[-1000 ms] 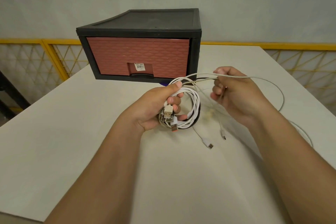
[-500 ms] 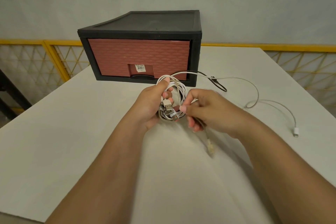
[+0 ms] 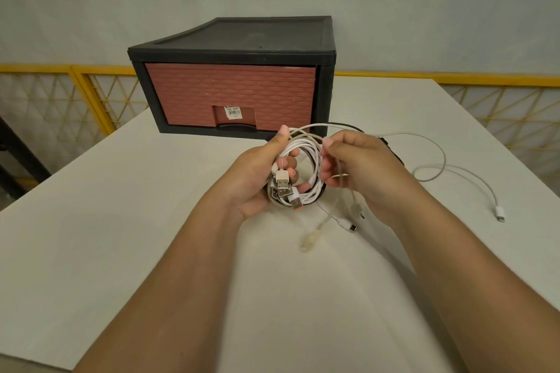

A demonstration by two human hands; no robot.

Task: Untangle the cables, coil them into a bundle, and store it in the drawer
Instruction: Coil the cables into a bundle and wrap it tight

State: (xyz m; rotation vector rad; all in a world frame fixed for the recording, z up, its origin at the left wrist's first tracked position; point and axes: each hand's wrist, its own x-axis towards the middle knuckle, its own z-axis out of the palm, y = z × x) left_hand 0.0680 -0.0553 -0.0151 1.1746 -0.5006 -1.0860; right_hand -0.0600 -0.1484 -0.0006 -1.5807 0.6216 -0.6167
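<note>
My left hand (image 3: 260, 172) grips a coil of white cables (image 3: 306, 160) above the table, thumb on top, with several USB plugs (image 3: 283, 185) sticking out by its fingers. My right hand (image 3: 357, 166) pinches cable strands at the coil's right side. Loose ends with small plugs (image 3: 348, 225) dangle below it. One long white cable tail (image 3: 436, 172) loops across the table to the right and ends in a white plug (image 3: 500, 216). The drawer (image 3: 233, 97), reddish-brown in a black casing, stands shut just behind the hands.
The white table (image 3: 121, 221) ends at a front-left edge near the bottom left. A yellow mesh railing (image 3: 75, 94) runs behind the table on both sides. A grey wall stands behind the drawer unit.
My right hand moved from below the coil up to its right side. The loose tail's loop on the table has drawn in a little. My left hand keeps its hold on the coil.
</note>
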